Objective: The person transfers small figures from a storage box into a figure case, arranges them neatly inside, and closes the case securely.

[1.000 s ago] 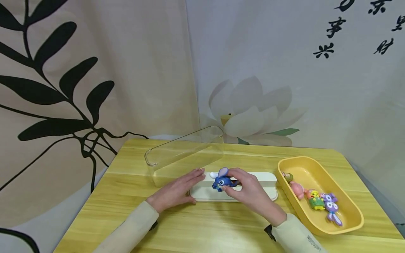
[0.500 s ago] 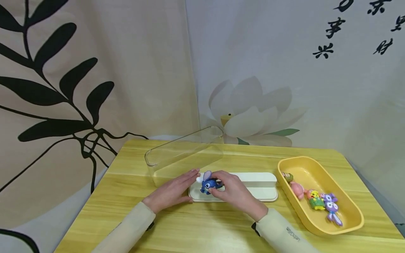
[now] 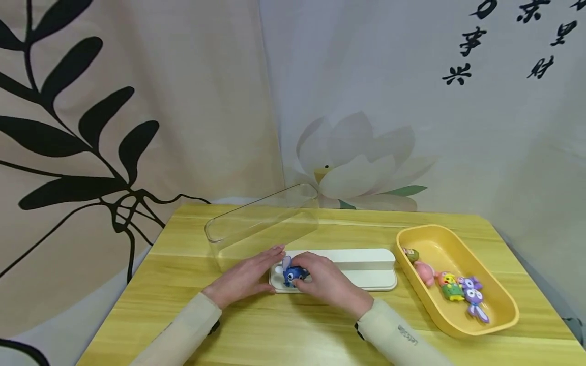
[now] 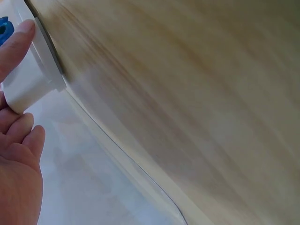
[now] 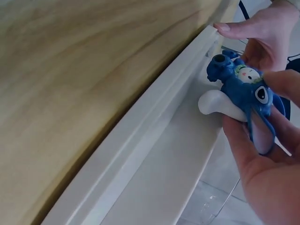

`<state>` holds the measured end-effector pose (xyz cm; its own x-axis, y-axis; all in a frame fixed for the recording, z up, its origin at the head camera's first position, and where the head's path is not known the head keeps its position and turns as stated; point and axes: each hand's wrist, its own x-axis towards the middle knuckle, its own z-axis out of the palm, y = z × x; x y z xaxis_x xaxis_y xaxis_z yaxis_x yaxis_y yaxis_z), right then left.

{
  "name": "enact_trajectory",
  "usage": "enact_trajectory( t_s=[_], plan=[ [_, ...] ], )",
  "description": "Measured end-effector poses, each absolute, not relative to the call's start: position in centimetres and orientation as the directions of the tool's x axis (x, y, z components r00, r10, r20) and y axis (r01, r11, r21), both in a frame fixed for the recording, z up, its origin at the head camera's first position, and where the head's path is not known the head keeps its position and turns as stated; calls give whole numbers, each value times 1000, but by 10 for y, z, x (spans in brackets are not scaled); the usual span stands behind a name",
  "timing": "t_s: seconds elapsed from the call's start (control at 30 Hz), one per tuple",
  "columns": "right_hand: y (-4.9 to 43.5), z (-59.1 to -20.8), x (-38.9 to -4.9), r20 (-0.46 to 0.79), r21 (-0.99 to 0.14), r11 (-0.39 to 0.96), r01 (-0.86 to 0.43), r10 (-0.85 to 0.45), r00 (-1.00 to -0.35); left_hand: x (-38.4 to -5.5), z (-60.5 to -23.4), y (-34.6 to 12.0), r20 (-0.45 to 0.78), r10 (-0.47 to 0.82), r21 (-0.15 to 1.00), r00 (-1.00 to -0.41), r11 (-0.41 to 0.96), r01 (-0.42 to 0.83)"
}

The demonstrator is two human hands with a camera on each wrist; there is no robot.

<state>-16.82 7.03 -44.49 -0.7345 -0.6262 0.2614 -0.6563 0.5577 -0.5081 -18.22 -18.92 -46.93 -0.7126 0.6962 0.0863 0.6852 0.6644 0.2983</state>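
A blue toy figurine with large ears is pinched between the thumb and fingers of my right hand. It is over the left part of a white stepped stand; whether it touches the surface I cannot tell. In the right wrist view the figurine lies tilted in the fingers, a white part sticking out beside its head. My left hand rests at the stand's left end, fingers extended along it. The left wrist view has that thumb against the white stand's edge.
A clear plastic cover stands behind the stand at the left. To the right, a yellow tray holds several small figurines, among them a purple rabbit-like one and a pink one. All stand on a wooden table.
My right hand has carried the blue figurine leftward along the stand, close to the left hand, and slightly lower. The left hand stays at the stand's end, and the head view has shifted slightly.
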Motion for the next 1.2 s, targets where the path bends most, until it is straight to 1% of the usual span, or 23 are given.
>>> enact_trajectory(
  t_s=[0.17,0.43,0.57,0.63,0.87,1.07,1.2],
  plan=[
    [67,-445,-167,251,-477,569,-670,-642,-725,-182,-469,-188,79,686,305,-723,674,673],
    [61,-447,-169,293,-418,551,-722,-671,-681,-182,-470,-188,74,681,301,-728,681,668],
    [60,-447,-170,286,-397,558,-729,-680,-675,-182,-470,-188,74,681,300,-729,682,667],
    [60,-447,-170,273,-406,562,-721,-678,-683,-182,-470,-187,74,679,304,-731,682,665],
    [64,-448,-169,209,-511,573,-641,-640,-739,-183,-471,-187,84,673,300,-735,686,663],
    [73,-443,-165,244,-500,584,-640,-614,-751,-183,-472,-186,86,672,299,-736,687,662],
    [86,-433,-157,236,-519,608,-601,-574,-784,-182,-472,-187,83,670,304,-737,688,659]
  ],
)
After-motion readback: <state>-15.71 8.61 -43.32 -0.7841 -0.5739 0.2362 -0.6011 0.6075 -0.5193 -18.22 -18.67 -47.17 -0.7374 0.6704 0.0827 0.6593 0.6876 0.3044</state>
